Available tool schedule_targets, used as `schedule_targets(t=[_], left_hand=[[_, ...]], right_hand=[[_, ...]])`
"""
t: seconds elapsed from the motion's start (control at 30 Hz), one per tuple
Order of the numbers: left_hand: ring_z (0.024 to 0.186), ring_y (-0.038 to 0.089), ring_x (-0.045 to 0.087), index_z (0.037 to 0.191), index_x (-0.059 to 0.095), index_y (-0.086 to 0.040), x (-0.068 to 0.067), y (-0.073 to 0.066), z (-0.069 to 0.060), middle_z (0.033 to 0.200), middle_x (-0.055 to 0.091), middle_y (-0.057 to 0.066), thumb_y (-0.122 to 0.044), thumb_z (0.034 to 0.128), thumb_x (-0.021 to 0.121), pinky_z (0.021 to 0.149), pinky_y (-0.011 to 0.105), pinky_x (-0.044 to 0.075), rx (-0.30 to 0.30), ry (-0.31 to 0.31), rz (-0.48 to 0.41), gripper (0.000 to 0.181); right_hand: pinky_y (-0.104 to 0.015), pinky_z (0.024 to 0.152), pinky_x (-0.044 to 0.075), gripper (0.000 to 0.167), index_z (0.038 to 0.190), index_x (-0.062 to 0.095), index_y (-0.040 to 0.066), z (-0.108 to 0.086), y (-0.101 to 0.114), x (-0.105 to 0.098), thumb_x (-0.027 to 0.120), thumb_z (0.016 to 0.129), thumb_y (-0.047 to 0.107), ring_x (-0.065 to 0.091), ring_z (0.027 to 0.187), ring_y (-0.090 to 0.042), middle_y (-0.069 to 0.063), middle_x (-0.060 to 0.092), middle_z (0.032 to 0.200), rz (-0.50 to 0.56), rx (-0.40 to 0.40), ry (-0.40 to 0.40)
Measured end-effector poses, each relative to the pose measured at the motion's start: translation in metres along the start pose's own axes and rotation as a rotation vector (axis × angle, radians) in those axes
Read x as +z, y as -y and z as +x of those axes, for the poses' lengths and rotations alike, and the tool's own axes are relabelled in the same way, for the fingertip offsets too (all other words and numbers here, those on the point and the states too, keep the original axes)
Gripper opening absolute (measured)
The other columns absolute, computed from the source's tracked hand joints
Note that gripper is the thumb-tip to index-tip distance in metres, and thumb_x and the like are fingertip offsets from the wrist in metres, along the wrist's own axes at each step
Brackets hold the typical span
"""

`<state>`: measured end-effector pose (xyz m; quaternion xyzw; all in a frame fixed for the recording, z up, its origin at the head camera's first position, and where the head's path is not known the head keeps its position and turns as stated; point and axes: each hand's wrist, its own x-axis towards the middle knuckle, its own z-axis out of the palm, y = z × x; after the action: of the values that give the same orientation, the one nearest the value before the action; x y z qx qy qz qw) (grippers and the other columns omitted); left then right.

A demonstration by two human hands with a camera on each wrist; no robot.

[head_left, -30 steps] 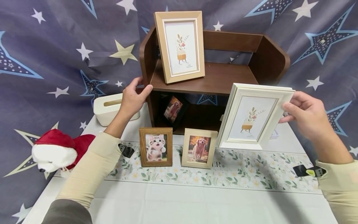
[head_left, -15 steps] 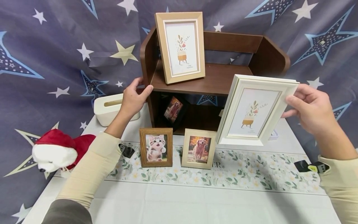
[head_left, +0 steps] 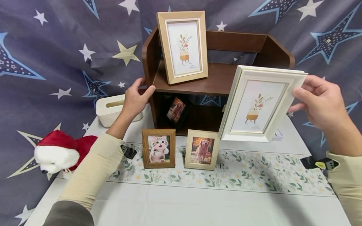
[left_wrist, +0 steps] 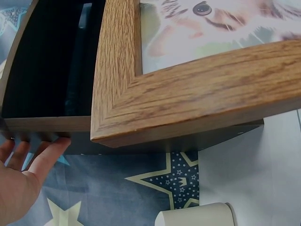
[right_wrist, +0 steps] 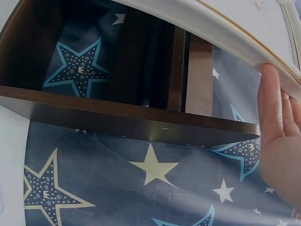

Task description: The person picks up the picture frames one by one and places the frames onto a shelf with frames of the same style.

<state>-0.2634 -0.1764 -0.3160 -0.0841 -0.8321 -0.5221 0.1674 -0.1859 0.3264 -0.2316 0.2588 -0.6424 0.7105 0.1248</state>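
Observation:
In the head view my right hand (head_left: 325,102) pinches a white picture frame (head_left: 258,105) by its right side, thumb in front. The frame is tilted and raised in front of the shelf's right end; a potted plant print shows in it. My left hand (head_left: 138,95) rests on the left side panel of the brown shelf (head_left: 217,78); in the left wrist view its fingers (left_wrist: 47,157) touch the panel's outer face. A tan picture frame (head_left: 167,48) stands on the upper shelf at the left. A dark frame (head_left: 176,110) leans in the lower compartment.
On the table before the shelf stand a brown wooden frame (head_left: 145,149) with a kitten photo and a pale frame (head_left: 188,150) with a dog photo. A white tissue box (head_left: 108,117) and a plush dog (head_left: 57,155) are at the left. A floral runner (head_left: 254,175) crosses the table.
My right hand has lifted the white picture frame up and slightly to the right, away from the table. My left hand has stayed at the shelf's side panel.

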Motion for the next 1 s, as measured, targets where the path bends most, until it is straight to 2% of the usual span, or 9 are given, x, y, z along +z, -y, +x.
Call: schedule_targets(t=[0.1, 0.4, 0.63, 1.0], left_hand=[[0.113, 0.031, 0.065, 0.145, 0.053, -0.009, 0.0, 0.0, 0.0, 0.138, 0.061, 0.018, -0.04, 0.099, 0.063, 0.065, 0.013, 0.055, 0.003, 0.0, -0.001, 0.056], [0.11, 0.028, 0.068, 0.142, 0.056, -0.01, 0.001, 0.002, 0.001, 0.134, 0.065, 0.016, -0.04, 0.098, 0.065, 0.068, 0.01, 0.053, 0.018, -0.028, 0.028, 0.054], [0.112, 0.027, 0.067, 0.142, 0.056, -0.011, 0.001, 0.001, 0.0, 0.135, 0.064, 0.014, -0.041, 0.0982, 0.065, 0.072, 0.012, 0.052, 0.021, -0.025, 0.03, 0.054], [0.112, 0.028, 0.068, 0.141, 0.056, -0.01, 0.0, 0.001, 0.002, 0.135, 0.064, 0.015, -0.04, 0.0984, 0.065, 0.07, 0.011, 0.052, 0.024, -0.027, 0.039, 0.054]], right_hand=[[-0.03, 0.055, 0.058, 0.033, 0.125, 0.062, -0.014, 0.003, 0.002, 0.002, 0.052, 0.094, -0.02, 0.078, 0.089, -0.019, -0.013, 0.077, 0.11, 0.025, -0.001, -0.009], [-0.029, 0.054, 0.058, 0.034, 0.128, 0.06, -0.015, 0.009, 0.008, 0.007, 0.054, 0.095, -0.017, 0.078, 0.089, -0.019, -0.014, 0.077, 0.111, 0.01, -0.003, -0.025], [-0.033, 0.053, 0.057, 0.032, 0.123, 0.063, -0.015, 0.017, 0.012, 0.01, 0.051, 0.094, -0.022, 0.078, 0.086, -0.023, -0.018, 0.077, 0.105, 0.11, -0.013, -0.042], [-0.032, 0.054, 0.058, 0.03, 0.123, 0.063, -0.016, 0.028, 0.023, 0.016, 0.056, 0.094, -0.016, 0.078, 0.087, -0.022, -0.017, 0.076, 0.106, 0.055, -0.028, -0.067]])
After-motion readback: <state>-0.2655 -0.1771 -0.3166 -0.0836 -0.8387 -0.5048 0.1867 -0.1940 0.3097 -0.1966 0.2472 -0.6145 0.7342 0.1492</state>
